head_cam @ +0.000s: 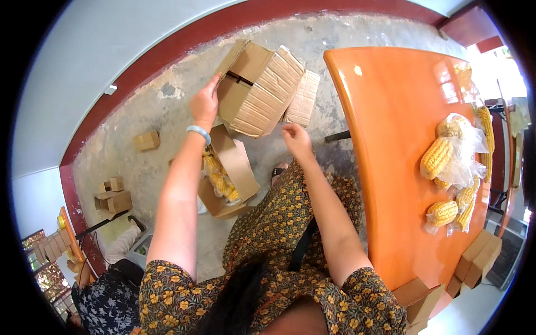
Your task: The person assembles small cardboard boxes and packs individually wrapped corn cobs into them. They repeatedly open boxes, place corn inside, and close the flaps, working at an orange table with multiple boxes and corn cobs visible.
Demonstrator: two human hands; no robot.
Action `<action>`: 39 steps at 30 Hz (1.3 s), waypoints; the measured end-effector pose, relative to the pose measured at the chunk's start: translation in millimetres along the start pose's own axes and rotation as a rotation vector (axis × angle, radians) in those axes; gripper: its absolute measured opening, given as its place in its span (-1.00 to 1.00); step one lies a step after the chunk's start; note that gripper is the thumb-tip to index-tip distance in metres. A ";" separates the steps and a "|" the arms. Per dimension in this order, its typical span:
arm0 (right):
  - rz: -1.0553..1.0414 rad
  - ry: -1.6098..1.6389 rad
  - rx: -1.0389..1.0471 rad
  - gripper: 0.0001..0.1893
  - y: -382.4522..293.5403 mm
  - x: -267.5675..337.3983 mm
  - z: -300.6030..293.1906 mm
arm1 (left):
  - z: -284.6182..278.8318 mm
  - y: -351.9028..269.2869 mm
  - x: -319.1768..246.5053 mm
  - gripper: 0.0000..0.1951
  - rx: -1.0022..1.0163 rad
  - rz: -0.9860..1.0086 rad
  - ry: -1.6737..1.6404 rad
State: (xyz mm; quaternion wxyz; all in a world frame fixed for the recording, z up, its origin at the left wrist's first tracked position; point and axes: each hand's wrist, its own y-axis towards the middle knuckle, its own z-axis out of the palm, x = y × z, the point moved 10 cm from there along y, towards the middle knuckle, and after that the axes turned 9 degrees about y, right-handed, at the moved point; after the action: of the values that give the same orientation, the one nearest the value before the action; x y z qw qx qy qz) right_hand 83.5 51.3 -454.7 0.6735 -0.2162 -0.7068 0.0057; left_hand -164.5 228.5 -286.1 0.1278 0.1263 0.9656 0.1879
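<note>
My left hand (204,102), with a pale bangle (199,135) at the wrist, grips the left edge of a cardboard box (268,92) held above the floor. The box is tilted, and a dark gap shows between its panels. Just below the box's lower right side is my right hand (296,140), its fingers curled and holding nothing that I can see. Beneath my left forearm, an open cardboard carton (234,161) on the floor holds bagged corn cobs (221,180).
An orange table (389,146) at the right bears corn cobs in clear plastic (437,157). Small cardboard boxes (146,140) lie on the floor at left. Another person (109,293) is at lower left. More cartons (478,257) are beyond the table's lower right edge.
</note>
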 end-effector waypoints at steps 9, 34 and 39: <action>0.353 -0.220 -0.248 -0.54 5.8 -96.5 -76.3 | 18.3 24.2 -4.2 -0.63 0.200 0.117 -0.101; 0.038 -0.471 -0.082 -0.51 -124.8 18.0 -88.2 | 62.9 -76.3 -76.4 -0.74 0.739 0.064 -0.820; -0.042 -0.518 -0.116 -0.60 -171.5 56.7 -91.0 | 5.8 -94.4 -120.3 -0.56 0.348 0.570 -0.280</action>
State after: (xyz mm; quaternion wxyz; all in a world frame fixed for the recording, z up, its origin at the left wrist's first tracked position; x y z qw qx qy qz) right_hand 119.3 -112.1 -341.1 0.4566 -0.2312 -0.8591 0.0063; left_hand -68.7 110.6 -304.7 0.1780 0.4351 0.8821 0.0295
